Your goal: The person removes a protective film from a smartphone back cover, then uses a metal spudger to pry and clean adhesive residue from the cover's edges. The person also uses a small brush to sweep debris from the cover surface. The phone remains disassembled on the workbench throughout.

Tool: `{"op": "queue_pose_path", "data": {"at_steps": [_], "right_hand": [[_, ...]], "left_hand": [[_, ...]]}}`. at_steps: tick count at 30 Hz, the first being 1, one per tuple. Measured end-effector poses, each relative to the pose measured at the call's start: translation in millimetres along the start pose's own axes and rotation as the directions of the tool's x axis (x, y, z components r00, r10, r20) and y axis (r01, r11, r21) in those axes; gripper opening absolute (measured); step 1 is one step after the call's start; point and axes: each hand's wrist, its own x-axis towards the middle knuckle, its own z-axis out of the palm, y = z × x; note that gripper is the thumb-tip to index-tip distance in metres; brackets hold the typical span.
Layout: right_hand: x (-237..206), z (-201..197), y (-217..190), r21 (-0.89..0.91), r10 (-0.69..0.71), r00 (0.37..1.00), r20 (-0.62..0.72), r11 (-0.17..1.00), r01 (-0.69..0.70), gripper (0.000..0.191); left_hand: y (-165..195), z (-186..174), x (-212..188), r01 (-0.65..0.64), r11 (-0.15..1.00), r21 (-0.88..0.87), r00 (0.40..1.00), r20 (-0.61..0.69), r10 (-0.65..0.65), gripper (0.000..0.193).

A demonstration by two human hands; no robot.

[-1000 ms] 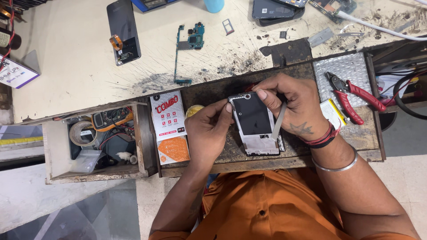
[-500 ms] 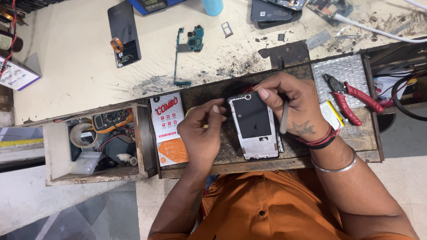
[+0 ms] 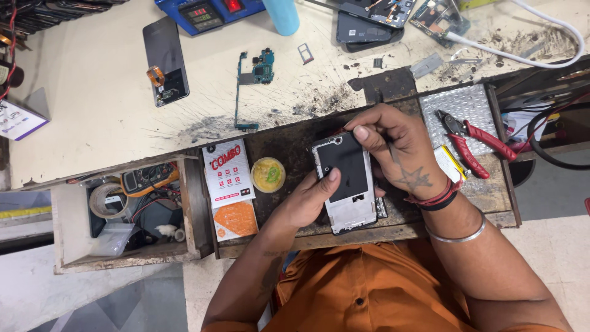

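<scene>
An opened phone body, silver frame with a black inner plate, lies on the dark wooden work board in front of me. My left hand rests at its left edge, thumb pressed on the black plate. My right hand holds the phone's top right corner, with red and black bands and a metal bangle on the wrist. A small round tin of yellow paste sits just left of the phone.
Red-handled pliers lie right of my right hand. A white-and-orange packet lies left of the tin. An open drawer holds tape and a meter. On the bench: a circuit board, a phone screen, more phone parts.
My left hand has moved from the phone's upper left edge down to its left side, and its thumb now presses the black plate. The view has shifted slightly.
</scene>
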Motion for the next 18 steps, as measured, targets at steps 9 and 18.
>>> {"op": "queue_pose_path", "data": {"at_steps": [9,18], "right_hand": [[4.8,-15.6,12.0,0.456,-0.119,0.981,-0.157,0.872,0.178,0.048],[-0.6,-7.8,5.9,0.407,-0.131,0.976,-0.174,0.893,0.192,0.043]], "left_hand": [[11.0,-6.2,6.6,-0.017,0.970,-0.242,0.991,0.124,0.049,0.095],[-5.6,-27.5,12.6,0.024,0.913,-0.407,0.994,0.109,0.023,0.095]]}}
